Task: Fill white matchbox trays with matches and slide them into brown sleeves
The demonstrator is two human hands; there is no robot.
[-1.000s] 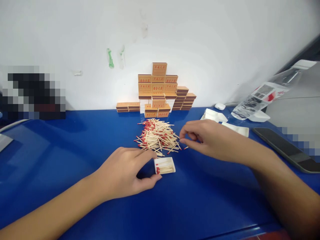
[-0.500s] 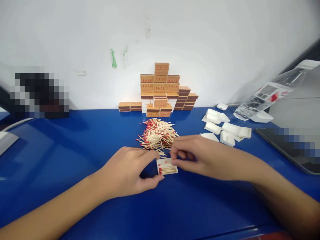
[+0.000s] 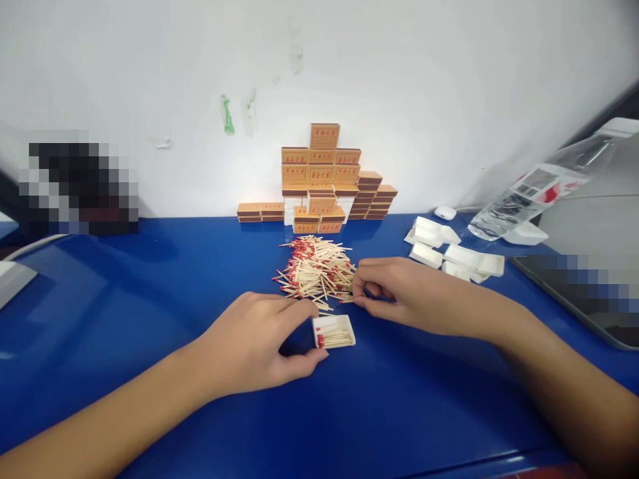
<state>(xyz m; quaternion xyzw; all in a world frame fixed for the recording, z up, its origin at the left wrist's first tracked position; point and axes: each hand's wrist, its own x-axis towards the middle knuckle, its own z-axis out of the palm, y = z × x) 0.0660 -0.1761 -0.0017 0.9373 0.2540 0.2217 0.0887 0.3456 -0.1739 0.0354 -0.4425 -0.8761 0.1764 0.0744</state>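
Observation:
My left hand (image 3: 269, 339) grips the left end of a small white matchbox tray (image 3: 345, 321) between thumb and forefinger. Several red-headed matches lie side by side in the tray, along its near side. Behind it is a loose heap of matches (image 3: 319, 269) with red heads and pale sticks. At the heap's right edge my right hand (image 3: 387, 289) is closed in a pinch on the end of a match (image 3: 345, 301), whose red head points left.
Orange matchboxes (image 3: 321, 174) stand stacked against the white wall. Empty white trays (image 3: 459, 256) lie to the right, near a white earbud case (image 3: 444, 213). A tilted clear bottle (image 3: 534, 186) and a dark tablet-like device (image 3: 574, 299) are farther right on the blue table (image 3: 150, 299).
My right hand has moved from above the tray up and right to the heap's edge. The tray's inside shows more fully. My left hand stays put.

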